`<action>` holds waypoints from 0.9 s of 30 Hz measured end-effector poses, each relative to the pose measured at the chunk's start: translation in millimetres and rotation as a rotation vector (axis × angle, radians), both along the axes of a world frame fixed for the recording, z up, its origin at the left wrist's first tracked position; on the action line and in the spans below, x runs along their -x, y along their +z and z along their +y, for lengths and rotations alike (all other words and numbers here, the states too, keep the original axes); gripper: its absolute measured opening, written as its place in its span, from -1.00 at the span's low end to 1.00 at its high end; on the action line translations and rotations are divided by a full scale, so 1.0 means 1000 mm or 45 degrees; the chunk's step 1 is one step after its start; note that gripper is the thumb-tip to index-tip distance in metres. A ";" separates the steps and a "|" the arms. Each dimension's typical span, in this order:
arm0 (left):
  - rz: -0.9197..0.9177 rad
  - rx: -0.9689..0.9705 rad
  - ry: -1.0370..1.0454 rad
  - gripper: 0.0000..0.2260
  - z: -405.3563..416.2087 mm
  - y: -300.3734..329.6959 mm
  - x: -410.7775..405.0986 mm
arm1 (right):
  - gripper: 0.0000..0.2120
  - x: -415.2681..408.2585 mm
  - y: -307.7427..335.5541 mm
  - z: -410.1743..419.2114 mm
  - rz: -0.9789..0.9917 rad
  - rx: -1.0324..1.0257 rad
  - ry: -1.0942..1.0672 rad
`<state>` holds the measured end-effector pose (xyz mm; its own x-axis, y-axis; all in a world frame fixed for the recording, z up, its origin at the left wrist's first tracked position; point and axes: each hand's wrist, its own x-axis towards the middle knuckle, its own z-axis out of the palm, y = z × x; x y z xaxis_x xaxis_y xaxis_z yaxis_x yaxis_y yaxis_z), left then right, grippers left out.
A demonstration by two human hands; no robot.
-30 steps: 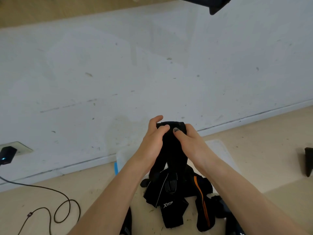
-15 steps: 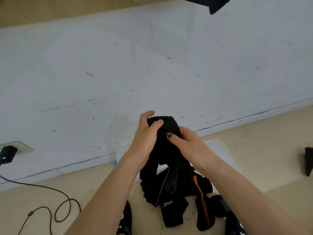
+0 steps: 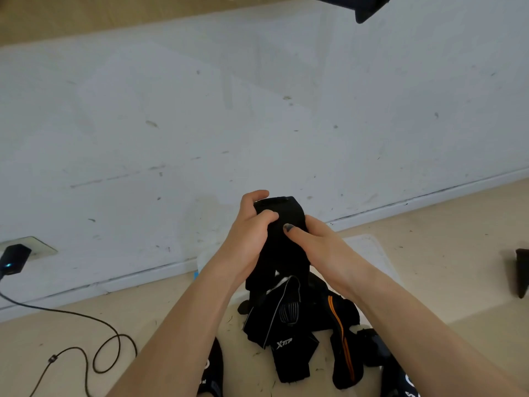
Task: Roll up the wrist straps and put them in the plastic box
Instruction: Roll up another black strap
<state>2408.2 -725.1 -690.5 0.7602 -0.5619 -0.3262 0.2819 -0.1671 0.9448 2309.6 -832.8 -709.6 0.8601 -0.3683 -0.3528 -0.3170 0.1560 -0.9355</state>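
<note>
A black wrist strap (image 3: 282, 222) is held up in front of me, its top end curled over and its tail hanging down. My left hand (image 3: 249, 239) grips its left side with the thumb pressed on the front. My right hand (image 3: 317, 247) pinches its right side. Below them a pile of black wrist straps (image 3: 289, 330) lies on the floor, one with an orange stripe (image 3: 340, 333). The clear plastic box (image 3: 375, 253) stands behind the pile, mostly hidden by my arms.
A white wall (image 3: 257, 124) with a skirting board runs across the back. At the left a black charger (image 3: 14, 257) sits in a socket and its cable (image 3: 94, 342) loops over the beige floor. A dark object (image 3: 522, 272) stands at the right edge.
Both hands have shifted slightly left and lowered, and the strap's top end has been curled further over. The hanging tail looks shorter.
</note>
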 end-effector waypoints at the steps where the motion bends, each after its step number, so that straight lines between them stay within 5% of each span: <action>1: 0.016 0.018 0.007 -0.63 0.000 0.001 0.000 | -0.75 0.001 0.001 -0.002 -0.024 -0.002 0.000; 6: 0.006 0.036 -0.027 -0.73 0.001 0.000 -0.001 | -0.80 0.006 0.010 -0.010 -0.098 -0.067 -0.119; 9: -0.208 -0.066 -0.069 -0.82 0.003 -0.001 -0.003 | -0.81 0.006 0.013 -0.015 -0.118 -0.082 -0.194; 14: -0.527 -0.204 -0.286 -0.62 0.008 0.000 -0.007 | -0.75 0.007 0.021 -0.026 -0.182 -0.256 -0.238; 19: -0.866 -0.341 -0.426 -0.82 0.010 -0.007 -0.007 | -0.72 0.010 0.024 -0.029 -0.202 -0.327 -0.191; 27: -0.665 -0.194 -0.389 -0.74 0.006 0.000 -0.003 | -0.79 0.014 0.024 -0.035 -0.266 -0.088 -0.062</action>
